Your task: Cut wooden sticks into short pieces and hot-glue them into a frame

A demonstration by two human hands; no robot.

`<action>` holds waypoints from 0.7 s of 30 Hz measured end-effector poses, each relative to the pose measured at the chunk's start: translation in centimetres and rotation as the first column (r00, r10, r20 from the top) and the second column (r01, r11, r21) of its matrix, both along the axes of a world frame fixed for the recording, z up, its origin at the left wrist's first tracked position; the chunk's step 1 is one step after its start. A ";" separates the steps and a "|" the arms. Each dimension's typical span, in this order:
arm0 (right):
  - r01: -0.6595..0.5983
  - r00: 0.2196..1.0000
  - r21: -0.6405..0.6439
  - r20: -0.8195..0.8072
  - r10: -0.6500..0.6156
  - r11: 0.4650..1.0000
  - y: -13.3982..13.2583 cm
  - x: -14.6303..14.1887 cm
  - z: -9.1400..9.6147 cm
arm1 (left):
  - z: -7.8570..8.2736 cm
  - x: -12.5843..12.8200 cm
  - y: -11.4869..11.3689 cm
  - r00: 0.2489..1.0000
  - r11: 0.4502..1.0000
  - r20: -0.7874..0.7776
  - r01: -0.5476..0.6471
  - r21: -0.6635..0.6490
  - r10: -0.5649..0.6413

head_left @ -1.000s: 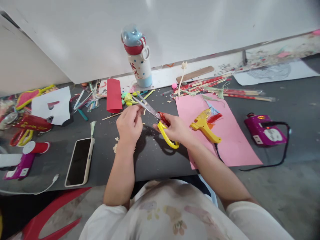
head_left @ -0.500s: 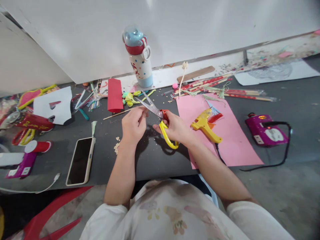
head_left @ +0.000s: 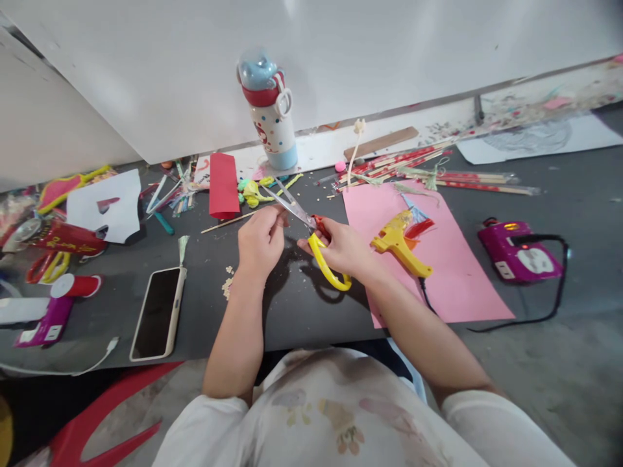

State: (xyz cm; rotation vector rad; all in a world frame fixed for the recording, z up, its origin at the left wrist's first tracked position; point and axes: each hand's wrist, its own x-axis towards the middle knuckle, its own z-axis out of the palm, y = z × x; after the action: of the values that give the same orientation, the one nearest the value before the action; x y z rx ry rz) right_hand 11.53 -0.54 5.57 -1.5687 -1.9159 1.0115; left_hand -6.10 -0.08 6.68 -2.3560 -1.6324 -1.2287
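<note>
The right hand (head_left: 343, 246) was closed round the handles of a pair of scissors (head_left: 312, 223), thumb and fingers at the red and yellow loops, with the lower part of the yellow loop curving out below the palm. From that grip the blades pointed away and to the left, parted in a narrow V, their pivot just ahead of the fingers. The left hand (head_left: 261, 239) was just beside the blades, its fingers curled in and the fingertips drawn together next to the metal; whether anything was pinched between them, I could not tell. Beneath both hands lay the dark table (head_left: 292, 318). Close by the left wrist, on its outer side, was a small scatter of pale bits (head_left: 226, 287), and farther left of it a phone (head_left: 154, 314) lay face up. A thin stick (head_left: 226, 222) reached outward from near the left knuckles. Beyond the blade tips sat a yellow lump (head_left: 253, 193), with a red paper (head_left: 222, 186) to its left and an upright bottle (head_left: 272, 123) behind. To the right of the scissor grip, a yellow glue gun (head_left: 403, 250) rested on a pink sheet (head_left: 457, 285), and farther right was a purple power block (head_left: 516, 250).
</note>
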 end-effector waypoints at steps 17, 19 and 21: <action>-0.008 1.000 0.009 -0.002 0.008 1.000 -0.2 -0.2 0.4 | -0.4 0.0 0.1 0.999 0.998 -0.035 0.004 0.063 -0.002; -0.019 1.000 0.027 -0.022 0.020 0.999 -0.3 -0.2 0.3 | -0.3 -0.1 0.1 0.999 0.997 -0.031 0.024 0.075 -0.022; -0.035 0.998 0.045 -0.046 0.037 0.998 -0.3 -0.2 0.2 | -0.3 -0.2 0.0 0.998 0.996 -0.030 0.049 0.075 -0.047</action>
State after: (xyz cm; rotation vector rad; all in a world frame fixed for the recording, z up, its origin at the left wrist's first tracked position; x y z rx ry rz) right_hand 11.30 -0.81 5.75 -1.4786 -1.9284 1.0052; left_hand -6.28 -0.05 6.38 -2.3685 -1.5022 -1.2369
